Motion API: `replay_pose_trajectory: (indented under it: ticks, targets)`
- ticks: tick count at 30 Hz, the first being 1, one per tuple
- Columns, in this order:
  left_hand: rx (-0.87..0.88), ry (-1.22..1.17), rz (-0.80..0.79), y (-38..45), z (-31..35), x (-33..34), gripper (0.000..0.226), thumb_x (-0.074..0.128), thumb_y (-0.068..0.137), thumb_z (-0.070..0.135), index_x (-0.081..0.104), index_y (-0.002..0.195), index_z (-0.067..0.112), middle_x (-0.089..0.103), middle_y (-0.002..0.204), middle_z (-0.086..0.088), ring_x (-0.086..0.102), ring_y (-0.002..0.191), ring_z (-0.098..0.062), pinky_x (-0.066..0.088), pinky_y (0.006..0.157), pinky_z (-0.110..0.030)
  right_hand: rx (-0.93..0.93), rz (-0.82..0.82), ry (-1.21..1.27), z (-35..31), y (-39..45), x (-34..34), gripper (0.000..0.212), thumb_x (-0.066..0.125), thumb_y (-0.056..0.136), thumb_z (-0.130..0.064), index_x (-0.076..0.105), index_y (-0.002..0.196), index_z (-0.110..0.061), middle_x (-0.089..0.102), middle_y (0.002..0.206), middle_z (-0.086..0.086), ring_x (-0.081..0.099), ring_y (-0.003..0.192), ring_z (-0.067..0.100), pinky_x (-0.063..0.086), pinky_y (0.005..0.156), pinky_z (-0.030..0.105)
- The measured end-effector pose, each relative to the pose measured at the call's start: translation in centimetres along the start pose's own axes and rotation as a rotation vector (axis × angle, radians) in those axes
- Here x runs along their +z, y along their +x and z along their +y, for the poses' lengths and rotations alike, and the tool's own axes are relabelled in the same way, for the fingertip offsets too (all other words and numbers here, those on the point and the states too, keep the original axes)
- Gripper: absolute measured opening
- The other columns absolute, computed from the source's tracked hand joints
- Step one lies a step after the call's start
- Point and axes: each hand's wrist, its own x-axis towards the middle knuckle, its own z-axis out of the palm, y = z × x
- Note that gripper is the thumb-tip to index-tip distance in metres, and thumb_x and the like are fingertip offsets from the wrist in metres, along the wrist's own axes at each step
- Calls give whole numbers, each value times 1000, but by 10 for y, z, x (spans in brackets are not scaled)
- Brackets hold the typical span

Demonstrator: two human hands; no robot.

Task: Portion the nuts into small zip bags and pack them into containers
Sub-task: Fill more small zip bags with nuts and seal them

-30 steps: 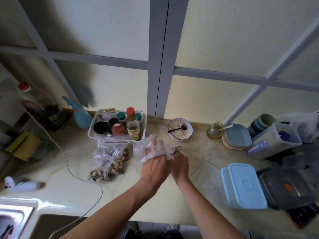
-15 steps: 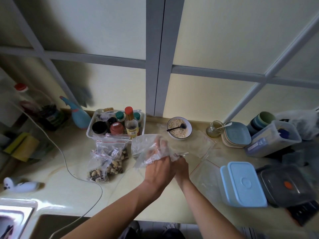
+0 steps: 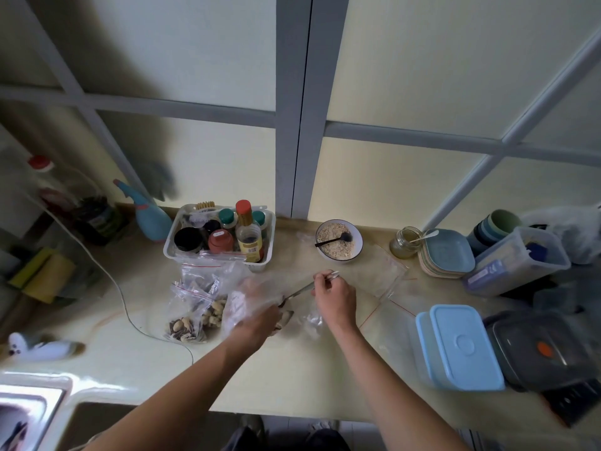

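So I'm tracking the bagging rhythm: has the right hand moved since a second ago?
Yes. The right hand has pulled away from the left hand and shifted toward the bowl of oats, now pinching a thin utensil.

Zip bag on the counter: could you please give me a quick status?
Left hand grips the zip bag. Right hand pinches a spoon. Filled bags beside it, nothing blocking.

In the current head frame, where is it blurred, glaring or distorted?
Head view: wide-angle bending splays the window frame bars; the left hand and its clear zip bag smear with motion; glare whitens the sink rim; the right-edge dark container is soft.
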Motion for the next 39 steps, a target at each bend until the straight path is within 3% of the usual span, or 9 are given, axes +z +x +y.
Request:
replay_pose_trajectory:
  ticks: [5, 11, 16, 22, 25, 28, 32, 36, 39]
  targets:
    - [-12, -107, 68, -6, -2, -3, 39, 51, 92, -4, 43, 59, 17, 43, 56, 1, 39, 44, -3, 28, 36, -9, -7, -125, 129, -12, -4, -13, 25, 53, 100, -28, 74, 87, -24, 77, 73, -8, 58, 66, -15, 38, 61, 4]
    - [45, -67, 107, -4, 1, -5, 38, 57, 85, -10, 39, 64, 17, 40, 64, 3, 45, 59, -15, 32, 37, -7, 15, -86, 264, -14, -4, -15, 29, 49, 103, -29, 76, 92, -24, 75, 72, -7, 60, 67, -9, 40, 64, 10]
    - [81, 45, 130, 7, -10, -3, 13, 64, 82, 5, 59, 86, 16, 48, 68, 7, 56, 69, -15, 34, 40, -8, 7, 45, 321, -26, -2, -28, 33, 49, 103, -29, 76, 87, -21, 71, 68, -3, 63, 69, -5, 40, 60, 9]
    - [147, 14, 147, 10, -10, -2, 38, 67, 80, 5, 60, 113, 21, 60, 89, 0, 47, 61, -1, 40, 43, -6, -12, 173, 342, -35, 1, -39, 38, 46, 104, -32, 77, 86, -20, 69, 67, -4, 63, 72, 6, 43, 70, 25]
    - [146, 58, 174, 13, -10, 0, 29, 67, 81, 11, 60, 106, 22, 60, 85, 6, 52, 66, -5, 36, 43, -9, -10, 170, 368, -39, 0, -47, 38, 46, 105, -27, 76, 82, -18, 66, 63, -2, 60, 64, -3, 40, 60, 14]
    - [169, 59, 197, 24, -18, 6, 24, 67, 76, 17, 57, 92, 33, 58, 75, 13, 55, 67, 1, 41, 52, -6, -38, 95, 376, -39, -1, -50, 39, 47, 105, -28, 76, 82, -18, 66, 63, 0, 59, 61, -2, 40, 56, 10]
    - [189, 41, 139, 66, -48, 23, 37, 65, 72, 40, 59, 108, 40, 66, 94, 18, 68, 90, -11, 57, 80, -30, -129, -94, 336, -36, -5, -47, 36, 49, 106, -36, 75, 84, -27, 69, 66, 0, 58, 55, 0, 44, 59, 22]
    - [247, -70, 119, 86, -69, 36, 34, 62, 69, 51, 53, 101, 57, 69, 88, 8, 68, 82, -15, 60, 76, -44, -249, -268, 343, -36, -10, -46, 27, 56, 103, -37, 78, 91, -26, 70, 67, -1, 63, 59, 2, 48, 62, 26]
    - [272, -141, 158, 52, -48, 21, 27, 66, 77, 41, 63, 102, 35, 70, 87, 3, 69, 77, -14, 60, 71, -43, -331, -426, 291, -38, -12, -51, 23, 59, 101, -36, 80, 98, -26, 72, 73, -1, 61, 59, 2, 48, 62, 22]
